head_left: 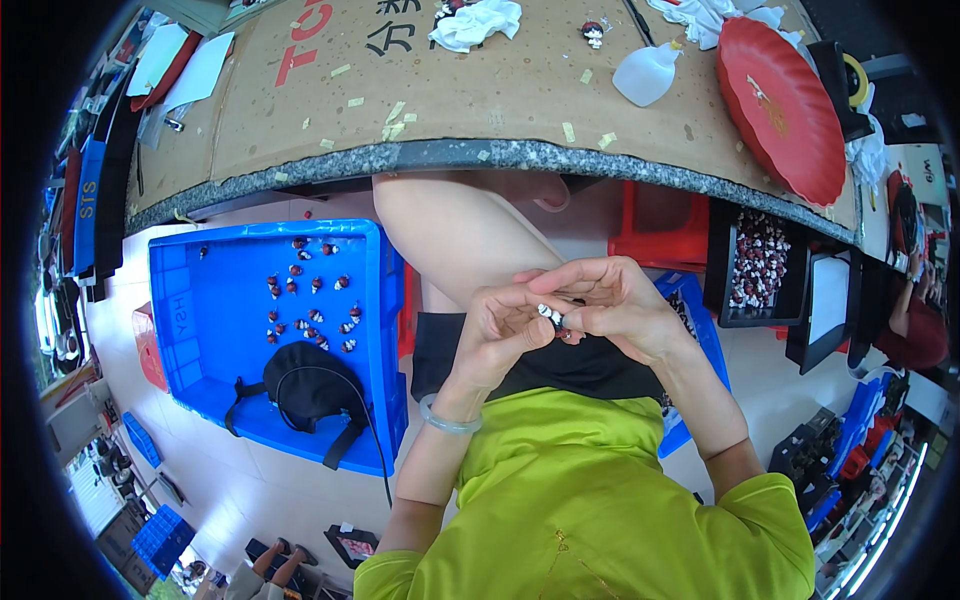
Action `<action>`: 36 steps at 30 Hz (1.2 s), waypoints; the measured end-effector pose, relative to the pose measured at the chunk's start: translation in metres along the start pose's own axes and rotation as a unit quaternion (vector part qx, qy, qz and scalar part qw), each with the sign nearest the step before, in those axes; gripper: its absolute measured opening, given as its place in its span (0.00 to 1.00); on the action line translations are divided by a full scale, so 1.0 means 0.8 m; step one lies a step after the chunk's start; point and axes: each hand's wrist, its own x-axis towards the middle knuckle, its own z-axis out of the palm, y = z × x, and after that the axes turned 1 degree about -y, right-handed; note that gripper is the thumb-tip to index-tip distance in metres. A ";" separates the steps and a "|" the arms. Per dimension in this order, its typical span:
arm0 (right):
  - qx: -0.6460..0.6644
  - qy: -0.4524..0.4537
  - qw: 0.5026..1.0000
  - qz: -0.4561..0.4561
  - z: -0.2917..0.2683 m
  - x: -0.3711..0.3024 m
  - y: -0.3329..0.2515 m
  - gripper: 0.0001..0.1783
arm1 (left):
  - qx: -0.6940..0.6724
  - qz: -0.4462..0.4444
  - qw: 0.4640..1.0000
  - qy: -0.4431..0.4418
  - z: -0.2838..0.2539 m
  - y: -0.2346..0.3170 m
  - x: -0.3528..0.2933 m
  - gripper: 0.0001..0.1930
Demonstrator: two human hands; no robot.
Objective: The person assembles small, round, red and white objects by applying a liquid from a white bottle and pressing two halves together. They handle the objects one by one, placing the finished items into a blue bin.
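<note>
Above my lap, both hands meet around a small figurine with white and dark parts. My left hand pinches it from one side, thumb and fingers closed. From the other side my right hand grips it between thumb and fingers. My fingers cover part of the figurine. To my left, a blue crate holds several similar small figurines with dark red and white parts, scattered on its bottom. A black bag with straps lies over the crate's near side.
Ahead, a cardboard-covered table carries a red scalloped tray, a white squeeze bottle, white cloths and one figurine. A black bin of figurines stands right, near another blue crate. A person is far right.
</note>
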 end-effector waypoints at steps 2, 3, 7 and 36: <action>0.002 -0.006 1.000 -0.010 0.001 0.001 0.002 0.22 | 0.010 -0.009 1.000 -0.007 -0.002 0.001 -0.002 0.15; 0.004 -0.009 1.000 -0.014 0.001 0.000 0.004 0.23 | 0.009 -0.008 1.000 -0.006 -0.002 -0.001 -0.004 0.15; -0.003 0.000 1.000 -0.018 0.008 -0.006 0.007 0.22 | 0.015 -0.003 1.000 -0.013 0.002 0.000 -0.008 0.15; 0.017 -0.005 1.000 0.011 0.027 -0.030 0.010 0.25 | -0.014 -0.028 0.999 -0.013 0.021 -0.003 -0.021 0.17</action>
